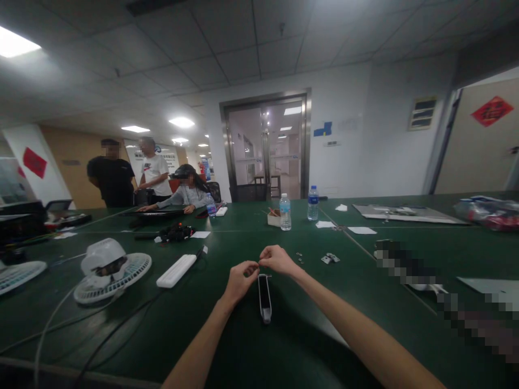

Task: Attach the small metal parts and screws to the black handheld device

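In the head view, a slim elongated piece (265, 297) with a dark middle and a pale rim lay on the green table (227, 248), straight in front of the person. Its long axis ran away from the wearer, the far end leaning slightly left; the near end tapered to a grey tip, and the far end lay just below the fingertips.

Beyond it stood a clear bottle (285, 216) with a pale blue label, upright, and just beside that, on its left, a small open box (274, 221) with some brownish pieces showing at the top. A blue-capped bottle (312, 205) stood upright further right. How full either bottle was could not be made out.

The left hand (238, 282) came in from the lower left and the right hand (279, 260) from the lower right, forearms converging. Both were bent inward, thumb and fingers drawn close, their tips meeting or nearly so above the piece's far end. Whether either was closed on something was too small to tell. Small rings (300, 259) and metal parts (330, 259) lay to the right of the right hand.
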A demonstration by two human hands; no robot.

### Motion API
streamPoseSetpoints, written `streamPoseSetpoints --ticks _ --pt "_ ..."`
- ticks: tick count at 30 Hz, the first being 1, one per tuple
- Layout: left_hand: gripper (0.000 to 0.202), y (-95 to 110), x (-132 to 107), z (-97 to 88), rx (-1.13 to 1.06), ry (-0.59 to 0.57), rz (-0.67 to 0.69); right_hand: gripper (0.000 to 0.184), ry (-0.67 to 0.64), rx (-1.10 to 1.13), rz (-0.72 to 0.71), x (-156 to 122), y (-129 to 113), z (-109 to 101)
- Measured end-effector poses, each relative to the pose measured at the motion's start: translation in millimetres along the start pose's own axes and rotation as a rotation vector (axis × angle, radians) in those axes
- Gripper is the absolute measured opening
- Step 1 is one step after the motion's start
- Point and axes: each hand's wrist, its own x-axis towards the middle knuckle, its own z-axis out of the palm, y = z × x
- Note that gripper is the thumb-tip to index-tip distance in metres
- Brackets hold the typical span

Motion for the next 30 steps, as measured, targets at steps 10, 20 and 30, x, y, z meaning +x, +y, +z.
streamPoseSetpoints --ticks 10,20,30 --pt "0.016 -0.5 1.9 0.5 0.098 -0.001 0.024 0.015 -0.09 0.218 0.109 6.1 14.1 7.6" --pt "0.015 -5.8 0.9 -0.5 0.116 0.018 0.026 0.015 -0.136 0.391 0.133 7.2 15.7 17.0" --pt "0.015 -7.5 -5.7 -1.4 0.018 0.009 -0.032 0.018 -0.057 0.362 0.044 -5.0 18.7 31.5"
